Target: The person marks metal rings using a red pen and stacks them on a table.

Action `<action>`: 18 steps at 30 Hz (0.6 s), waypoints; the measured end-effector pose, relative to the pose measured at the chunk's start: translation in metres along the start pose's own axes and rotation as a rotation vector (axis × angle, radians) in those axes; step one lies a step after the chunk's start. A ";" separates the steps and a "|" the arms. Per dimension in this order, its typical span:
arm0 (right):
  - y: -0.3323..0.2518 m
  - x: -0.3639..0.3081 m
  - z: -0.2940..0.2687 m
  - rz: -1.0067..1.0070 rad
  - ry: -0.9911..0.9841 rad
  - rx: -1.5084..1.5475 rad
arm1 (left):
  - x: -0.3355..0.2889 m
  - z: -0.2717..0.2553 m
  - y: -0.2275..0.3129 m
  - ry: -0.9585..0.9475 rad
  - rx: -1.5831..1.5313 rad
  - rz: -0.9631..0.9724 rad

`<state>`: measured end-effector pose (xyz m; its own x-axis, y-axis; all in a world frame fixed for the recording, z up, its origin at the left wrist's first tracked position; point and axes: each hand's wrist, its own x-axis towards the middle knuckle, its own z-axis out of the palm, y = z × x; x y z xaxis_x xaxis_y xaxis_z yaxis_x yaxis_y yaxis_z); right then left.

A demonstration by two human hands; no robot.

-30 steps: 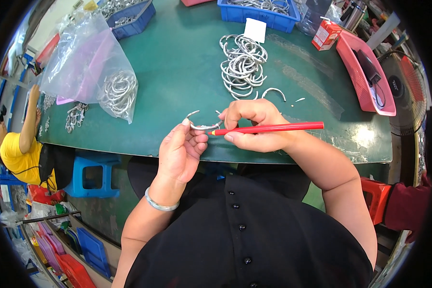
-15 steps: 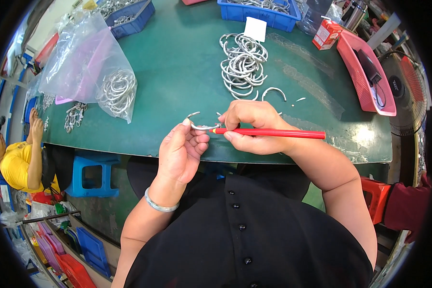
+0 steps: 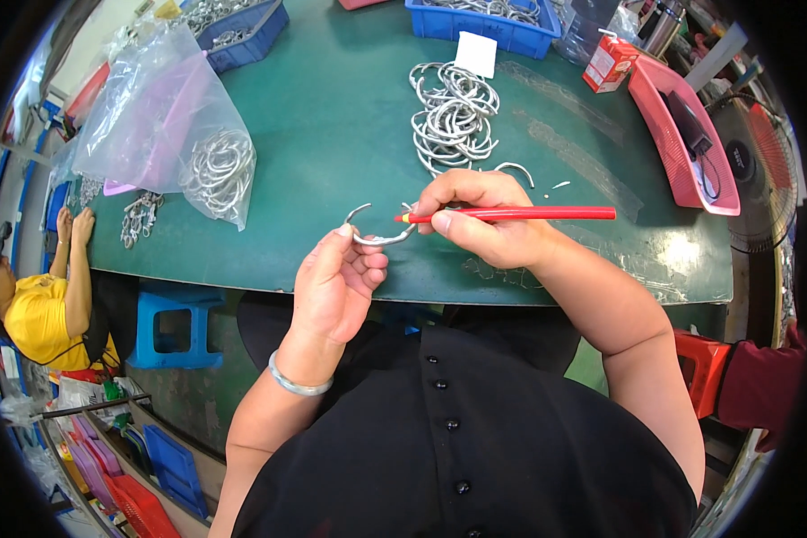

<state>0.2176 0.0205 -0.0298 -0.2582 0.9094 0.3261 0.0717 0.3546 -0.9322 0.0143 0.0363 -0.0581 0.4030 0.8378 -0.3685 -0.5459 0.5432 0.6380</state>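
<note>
A silvery open metal ring [image 3: 381,240], shaped like a C, is pinched between the thumb and fingers of my left hand [image 3: 341,273]. My right hand [image 3: 484,220] grips a red pencil [image 3: 538,213], its yellowish tip end pointing left beside the ring's right arm. Fingers of that hand are at the ring's right end; whether they touch it I cannot tell. Just beyond my right hand lies a pile of similar metal rings [image 3: 455,117] with a white paper square [image 3: 476,55] at its far end. One loose ring [image 3: 516,169] rests right of the pile.
On the left, a clear plastic bag [image 3: 220,175] of rings stands on the green table [image 3: 332,108]. Blue bins [image 3: 484,31] of metal parts, a red drink carton [image 3: 611,63] and a pink basket [image 3: 681,134] line the far side. A person in yellow [image 3: 49,314] works at left.
My right hand has moved up and slightly away with the pencil, whose tip is now higher along the ring. The left hand stays nearly still. The person at left has shifted their arms.
</note>
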 end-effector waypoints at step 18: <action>0.005 0.001 -0.003 -0.193 -0.097 -0.053 | -0.003 0.003 0.001 -0.118 0.180 0.180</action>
<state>0.2208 0.0239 -0.0336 -0.3629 0.7993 0.4790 0.0621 0.5337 -0.8434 0.0147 0.0340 -0.0547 0.3998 0.9018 -0.1639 -0.4811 0.3587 0.8000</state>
